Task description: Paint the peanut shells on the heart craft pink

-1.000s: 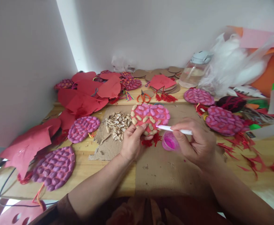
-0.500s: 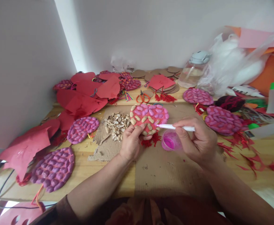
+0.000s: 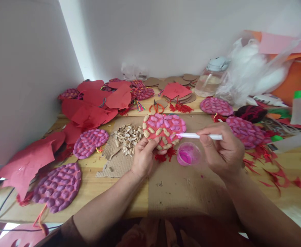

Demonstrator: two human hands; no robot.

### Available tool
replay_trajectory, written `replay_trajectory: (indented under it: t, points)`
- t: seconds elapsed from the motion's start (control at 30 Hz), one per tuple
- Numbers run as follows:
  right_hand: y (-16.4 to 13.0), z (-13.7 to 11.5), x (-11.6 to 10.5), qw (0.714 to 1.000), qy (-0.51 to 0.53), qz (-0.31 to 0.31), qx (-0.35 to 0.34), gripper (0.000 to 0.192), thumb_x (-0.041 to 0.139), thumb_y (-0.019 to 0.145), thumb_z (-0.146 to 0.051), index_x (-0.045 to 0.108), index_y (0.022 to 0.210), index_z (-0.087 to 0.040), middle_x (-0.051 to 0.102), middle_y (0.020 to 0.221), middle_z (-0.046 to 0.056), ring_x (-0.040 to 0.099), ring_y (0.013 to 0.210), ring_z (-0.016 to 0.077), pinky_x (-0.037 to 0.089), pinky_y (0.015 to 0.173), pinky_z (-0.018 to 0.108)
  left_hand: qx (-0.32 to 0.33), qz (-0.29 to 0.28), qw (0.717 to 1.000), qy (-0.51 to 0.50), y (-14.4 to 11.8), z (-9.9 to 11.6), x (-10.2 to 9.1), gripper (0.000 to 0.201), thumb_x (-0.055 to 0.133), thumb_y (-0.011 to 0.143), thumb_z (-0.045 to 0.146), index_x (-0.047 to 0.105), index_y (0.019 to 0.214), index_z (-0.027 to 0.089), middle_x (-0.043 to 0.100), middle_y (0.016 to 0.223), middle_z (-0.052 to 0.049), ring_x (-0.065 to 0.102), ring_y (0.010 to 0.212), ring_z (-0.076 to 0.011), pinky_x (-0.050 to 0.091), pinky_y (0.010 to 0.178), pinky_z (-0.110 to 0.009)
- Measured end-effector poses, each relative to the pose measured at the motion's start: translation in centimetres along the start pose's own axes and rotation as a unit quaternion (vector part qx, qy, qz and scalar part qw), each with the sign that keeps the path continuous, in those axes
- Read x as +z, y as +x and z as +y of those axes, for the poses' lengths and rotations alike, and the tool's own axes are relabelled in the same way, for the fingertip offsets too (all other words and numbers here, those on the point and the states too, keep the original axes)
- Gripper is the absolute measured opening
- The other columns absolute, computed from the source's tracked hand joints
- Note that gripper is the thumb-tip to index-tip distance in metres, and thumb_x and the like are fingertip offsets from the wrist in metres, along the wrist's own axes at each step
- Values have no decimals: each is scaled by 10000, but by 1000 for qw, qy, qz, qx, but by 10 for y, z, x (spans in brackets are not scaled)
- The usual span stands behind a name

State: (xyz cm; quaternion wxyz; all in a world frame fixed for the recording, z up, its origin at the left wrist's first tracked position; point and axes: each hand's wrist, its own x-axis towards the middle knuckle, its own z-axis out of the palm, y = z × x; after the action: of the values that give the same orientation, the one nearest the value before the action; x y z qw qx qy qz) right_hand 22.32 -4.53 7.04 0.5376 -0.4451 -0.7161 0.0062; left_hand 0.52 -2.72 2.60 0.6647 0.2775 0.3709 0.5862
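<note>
Wooden table (image 3: 94,187): heart ornament (image 3: 164,128) between both hands, brush (image 3: 199,136) touching.

Two hands at work: left hand (image 3: 144,158), right hand (image 3: 224,151); one white brush (image 3: 200,136), one small cup of pink paint (image 3: 188,154), one heart half-painted (image 3: 164,129). Fully painted shell pieces on the bench (image 3: 96,185), at least six: two near left (image 3: 56,187) (image 3: 90,142), two right (image 3: 216,105) (image 3: 245,132), two far (image 3: 69,93) (image 3: 142,92); others may lie hidden. One pile of peanut shells (image 3: 128,136), one pair of orange scissors (image 3: 156,107), one clear jar (image 3: 210,81), one green-capped bottle (image 3: 300,108).
</note>
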Motion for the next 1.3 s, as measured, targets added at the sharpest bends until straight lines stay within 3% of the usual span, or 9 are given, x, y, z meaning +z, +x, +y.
replay_trajectory:
  t: [0.13, 0.3, 0.43, 0.63, 0.77, 0.93, 1.1, 1.3]
  points:
    - [-2, 0, 1, 999, 20, -36, -4, 88, 699, 962, -267, 727, 1044, -289, 730, 939, 31, 691, 929, 251, 521, 788, 422, 1, -6, 1000, -1, 0, -1, 0, 331, 952, 729, 415, 745, 832, 178, 799, 796, -38, 761, 674, -177, 648, 580, -262]
    - [-2, 0, 1, 1000, -13, -1, -11, 103, 705, 954, -240, 725, 1043, -288, 733, 922, 29, 681, 904, 248, 513, 826, 444, 5, -8, 1000, 1, 0, -2, 0, 338, 965, 719, 415, 759, 841, 177, 803, 803, -40, 760, 670, -173, 645, 575, -256]
    - [-1, -1, 1, 999, 17, -25, -13, 96, 698, 959, -231, 721, 1035, -283, 724, 922, 27, 680, 920, 242, 517, 800, 420, 5, 1, 1000, -1, 1, -2, -1, 335, 962, 716, 419, 775, 844, 172, 807, 793, -48, 760, 661, -176, 642, 570, -255]
    - [-2, -1, 0, 999, 9, 5, 30, 69, 682, 981, -254, 722, 1031, -280, 716, 937, 26, 658, 864, 222, 489, 778, 412, 4, -7, 1000, -3, 0, -2, -2, 327, 957, 720, 413, 769, 842, 175, 805, 794, -48, 766, 662, -184, 642, 573, -263]
    - [-3, -2, 1, 998, 35, -32, 34, 62, 676, 990, -271, 720, 1032, -284, 713, 946, 24, 674, 869, 218, 491, 759, 399, 7, -4, 1000, -2, 1, -3, -2, 310, 949, 737, 409, 764, 836, 181, 808, 807, -52, 776, 688, -195, 643, 577, -269]
    - [-4, 1, 2, 998, 22, 10, 57, 48, 679, 995, -292, 720, 1012, -272, 715, 927, 24, 656, 845, 210, 467, 736, 390, 6, -7, 1000, -8, 0, -2, -1, 306, 951, 726, 403, 758, 812, 183, 805, 796, -48, 771, 681, -193, 639, 578, -271]
    - [-3, 1, 1, 997, 33, -14, 63, 67, 671, 1003, -304, 728, 1023, -275, 718, 925, 25, 658, 832, 209, 468, 733, 389, 9, -12, 1000, -9, -1, 0, -1, 288, 944, 734, 384, 754, 802, 179, 805, 795, -42, 759, 666, -174, 629, 579, -256]
    - [-2, -2, 1, 997, 29, 13, 67, 68, 669, 1008, -310, 724, 1003, -271, 716, 911, 22, 643, 805, 198, 465, 734, 382, 8, -11, 1000, -5, -2, 1, 1, 296, 947, 727, 394, 764, 829, 184, 806, 791, -38, 745, 644, -166, 623, 579, -257]
